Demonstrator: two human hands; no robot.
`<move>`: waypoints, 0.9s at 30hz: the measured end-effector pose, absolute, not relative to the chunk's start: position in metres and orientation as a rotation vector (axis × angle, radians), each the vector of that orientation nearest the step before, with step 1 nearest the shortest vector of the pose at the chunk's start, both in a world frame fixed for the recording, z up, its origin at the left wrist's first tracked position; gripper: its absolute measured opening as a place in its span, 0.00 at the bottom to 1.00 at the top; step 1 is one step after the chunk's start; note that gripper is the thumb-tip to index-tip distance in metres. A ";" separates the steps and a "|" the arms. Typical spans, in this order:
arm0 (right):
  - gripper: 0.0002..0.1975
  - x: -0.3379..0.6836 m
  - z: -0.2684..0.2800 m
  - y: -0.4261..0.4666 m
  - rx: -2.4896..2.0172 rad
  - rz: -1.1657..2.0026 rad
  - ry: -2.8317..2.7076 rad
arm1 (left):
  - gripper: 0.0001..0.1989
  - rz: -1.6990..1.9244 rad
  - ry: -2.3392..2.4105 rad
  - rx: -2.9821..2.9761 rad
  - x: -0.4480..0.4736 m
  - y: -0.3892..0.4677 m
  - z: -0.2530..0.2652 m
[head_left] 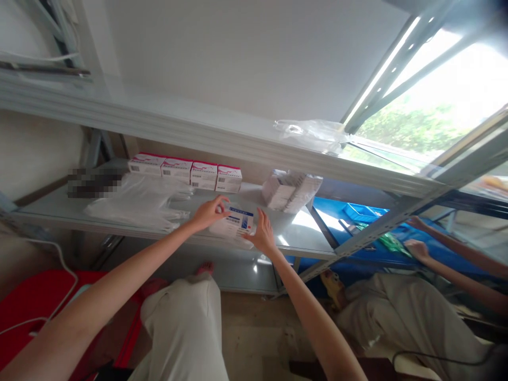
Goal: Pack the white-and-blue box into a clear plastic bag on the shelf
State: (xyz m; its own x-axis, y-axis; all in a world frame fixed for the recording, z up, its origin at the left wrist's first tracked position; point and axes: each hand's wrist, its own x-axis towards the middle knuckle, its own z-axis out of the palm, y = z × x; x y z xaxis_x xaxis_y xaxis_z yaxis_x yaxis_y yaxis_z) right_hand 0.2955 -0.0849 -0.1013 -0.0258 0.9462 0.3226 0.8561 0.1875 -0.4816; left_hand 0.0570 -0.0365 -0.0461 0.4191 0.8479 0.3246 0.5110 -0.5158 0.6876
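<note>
A small white box or packet (240, 220) with blue and black print lies at the front of the grey shelf (280, 222), with clear plastic (222, 228) around or under it. At its left edge is my left hand (209, 212), index finger curved and thumb apart from it, the thumb tip at the packet. My right hand (263, 234) is at the right side, fingers spread upward and thumb near the lower right corner. Whether either hand bears the packet's weight I cannot tell. Clear plastic bags (138, 201) lie in a pile left of my left hand.
Several white and pink boxes (203, 175) stand in a row behind. White cartons (291, 189) are stacked to the right. An upper shelf beam (222, 143) crosses above my hands. Beyond the upright, a co-worker's hands (417, 250) are near green packaging (395, 243). A red stool (35, 296) is at lower left.
</note>
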 end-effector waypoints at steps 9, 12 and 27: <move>0.17 0.315 -0.123 -0.107 -1.985 0.424 -1.746 | 0.27 0.664 0.871 2.672 0.062 -0.027 -0.083; 0.15 0.321 -0.109 -0.103 -1.942 0.392 -1.665 | 0.25 0.680 0.869 2.698 0.063 -0.023 -0.090; 0.12 0.309 -0.110 -0.085 -2.018 0.490 -1.850 | 0.32 0.725 0.820 2.731 0.056 -0.013 -0.112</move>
